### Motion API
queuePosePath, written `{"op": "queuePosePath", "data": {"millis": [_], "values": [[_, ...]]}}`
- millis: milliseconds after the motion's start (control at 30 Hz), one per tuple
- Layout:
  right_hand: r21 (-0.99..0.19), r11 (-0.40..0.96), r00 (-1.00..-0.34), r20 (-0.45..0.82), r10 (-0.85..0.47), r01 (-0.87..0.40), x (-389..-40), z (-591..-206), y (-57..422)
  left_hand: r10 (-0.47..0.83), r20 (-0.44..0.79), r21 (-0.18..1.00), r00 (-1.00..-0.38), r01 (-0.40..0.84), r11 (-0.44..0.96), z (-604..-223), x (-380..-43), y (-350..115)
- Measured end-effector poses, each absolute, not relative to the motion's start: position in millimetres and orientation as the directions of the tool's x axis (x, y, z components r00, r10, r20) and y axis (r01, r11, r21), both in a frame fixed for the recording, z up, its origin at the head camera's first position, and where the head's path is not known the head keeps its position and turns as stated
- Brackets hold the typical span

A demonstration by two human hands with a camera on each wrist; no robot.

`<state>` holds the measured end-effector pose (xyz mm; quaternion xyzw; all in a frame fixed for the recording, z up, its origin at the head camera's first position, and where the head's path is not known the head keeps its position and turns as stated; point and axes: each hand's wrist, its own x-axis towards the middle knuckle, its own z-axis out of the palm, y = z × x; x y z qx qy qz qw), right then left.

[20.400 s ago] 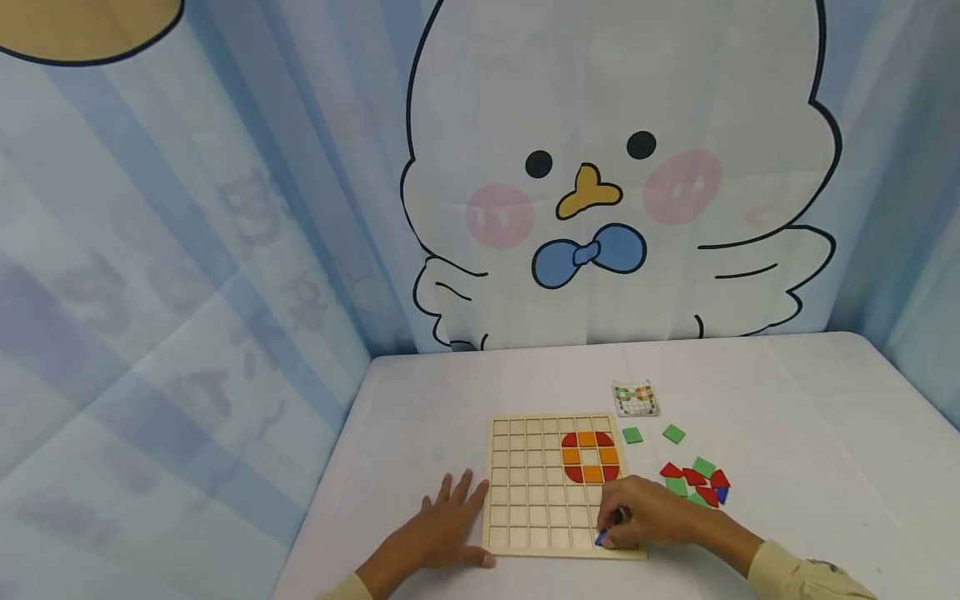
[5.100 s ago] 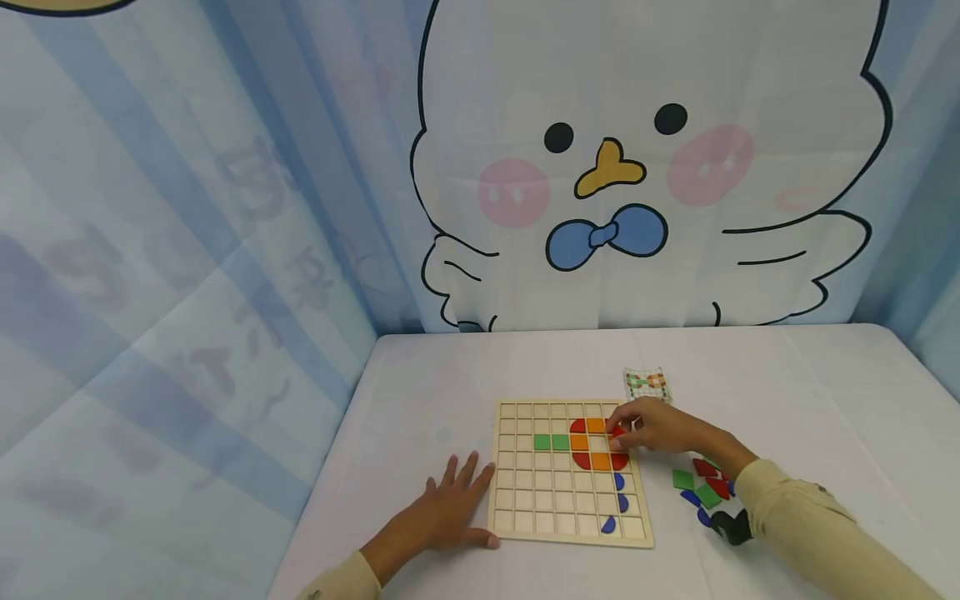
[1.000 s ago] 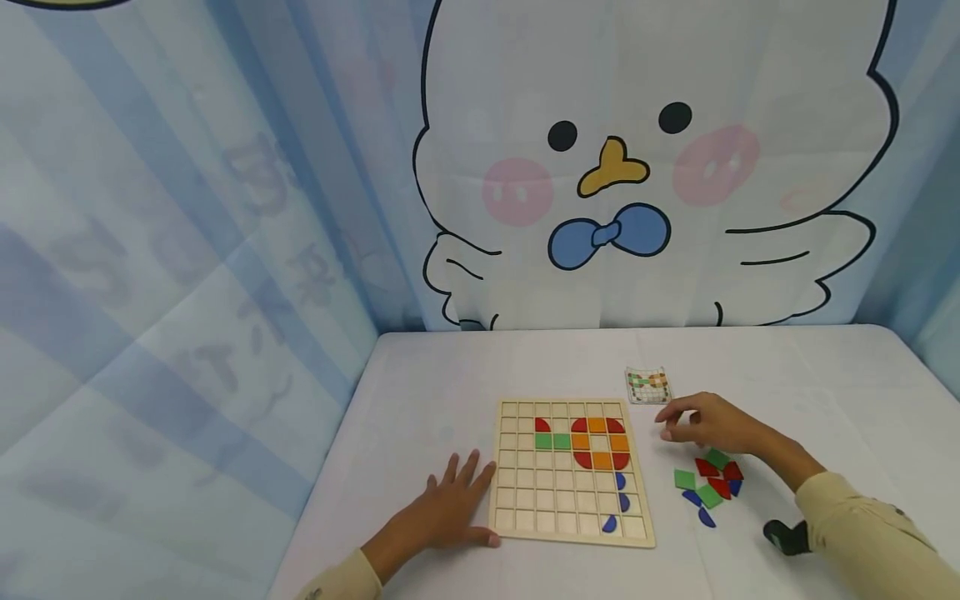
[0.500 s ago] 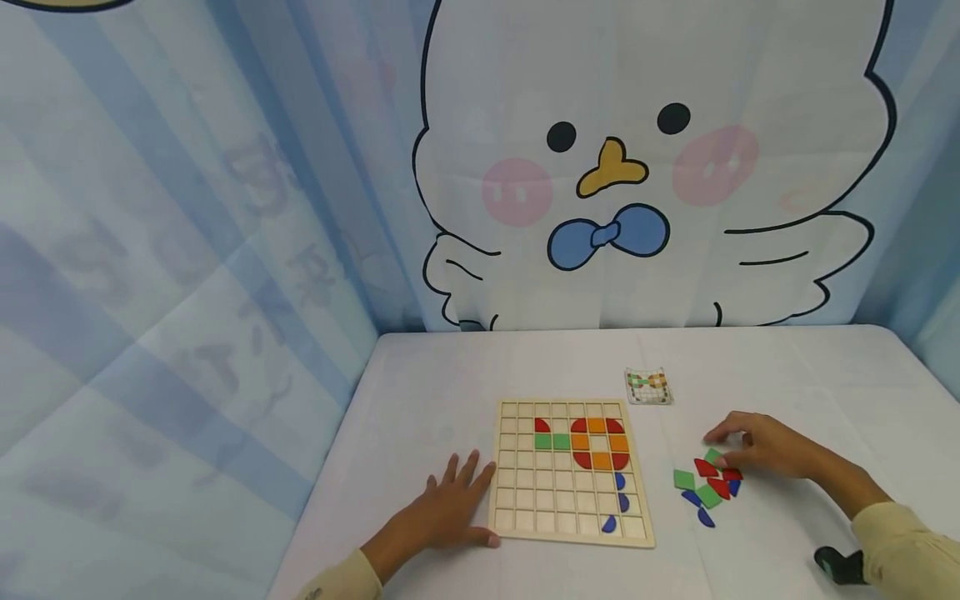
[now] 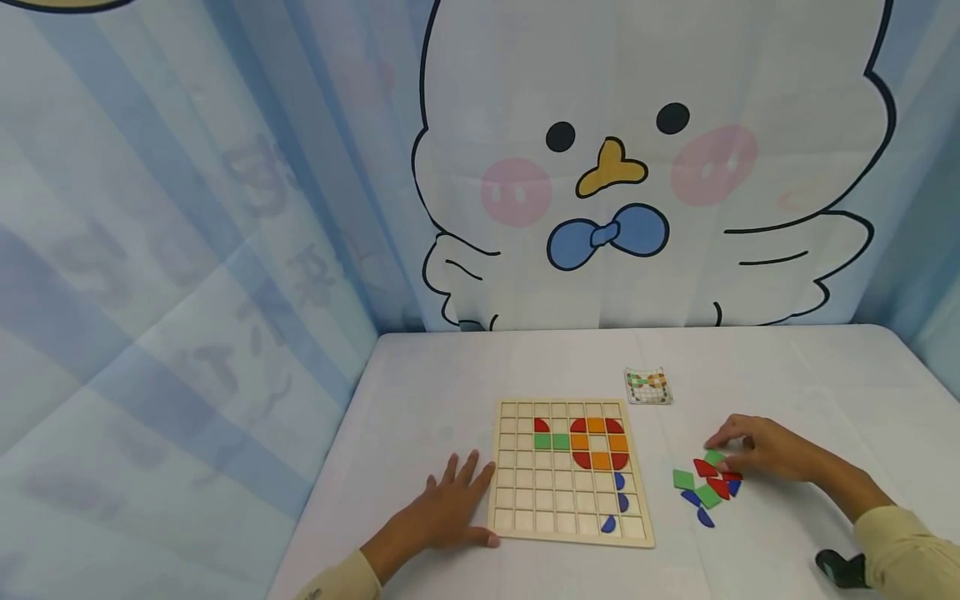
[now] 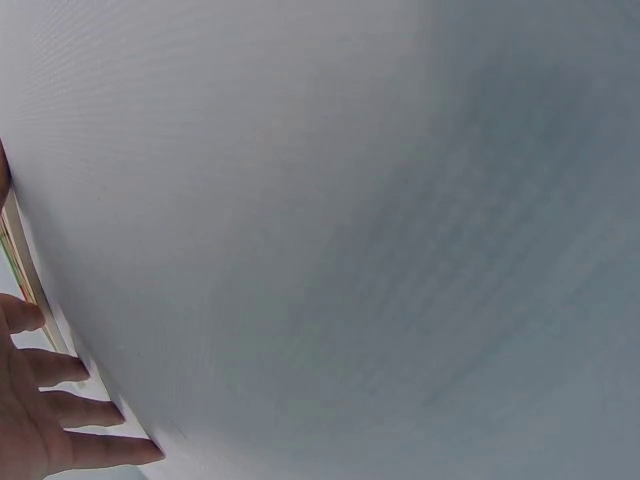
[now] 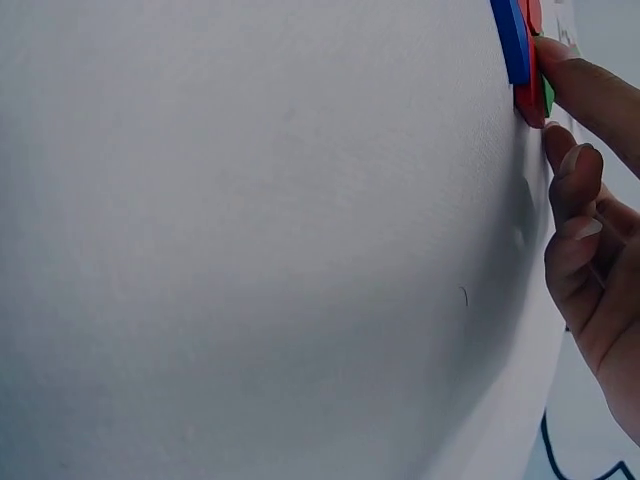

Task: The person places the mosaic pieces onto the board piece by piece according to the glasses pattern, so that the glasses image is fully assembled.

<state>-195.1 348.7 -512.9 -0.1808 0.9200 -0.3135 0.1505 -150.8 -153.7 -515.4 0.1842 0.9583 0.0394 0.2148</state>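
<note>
My left hand (image 5: 453, 507) lies spread on the white table, index fingertip and thumb tip at the left edge of a wooden grid board (image 5: 525, 497). On the board, red quarter-circles (image 5: 577, 426) and orange squares (image 5: 600, 461) make a ring at the upper right. Two green squares (image 5: 552, 442) sit left of it, with one red quarter-circle (image 5: 542, 425) above them. Three blue half-circles (image 5: 609, 524) lie lower right. My right hand (image 5: 768, 448) pinches a green square tile (image 5: 713, 457) between thumb and index finger at the back of the loose pile; fingers curl in the right wrist view.
Loose red (image 5: 705, 468), green (image 5: 683, 479) and blue (image 5: 706, 518) pieces lie right of the board. A small pattern card (image 5: 649, 387) sits behind its right corner. A dark wrist strap (image 5: 840, 569) hangs by the right sleeve. A printed curtain (image 5: 600, 300) stands behind the table.
Since the oldest frame, green squares, a red quarter-circle and blue half-circles have been laid on the board. In the last second my right hand moved right to the pile. The left stayed.
</note>
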Motion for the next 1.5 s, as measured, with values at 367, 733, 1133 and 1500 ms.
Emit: {"op": "queuePosePath", "data": {"millis": [367,733,1133,1500], "values": [[-0.692,0.691,-0.862,-0.202,-0.464,-0.209,-202,-517,344,0.369,-0.398,0.168,-0.84,0.329,0.929,-511,-149,-153],[-0.782,0.611,-0.875,-0.205,-0.44,-0.124,-208,-516,333,0.371,-0.398,0.167,-0.839,0.332,0.929,-511,-148,-154],[-0.775,0.611,-0.885,-0.159,-0.437,-0.162,-225,-506,295,0.367,-0.399,0.148,-0.84,0.336,0.93,-512,-149,-153],[-0.814,0.537,-0.852,-0.107,-0.513,-0.221,-237,-501,252,0.367,-0.406,0.171,-0.837,0.325,0.93,-512,-149,-153]]}}
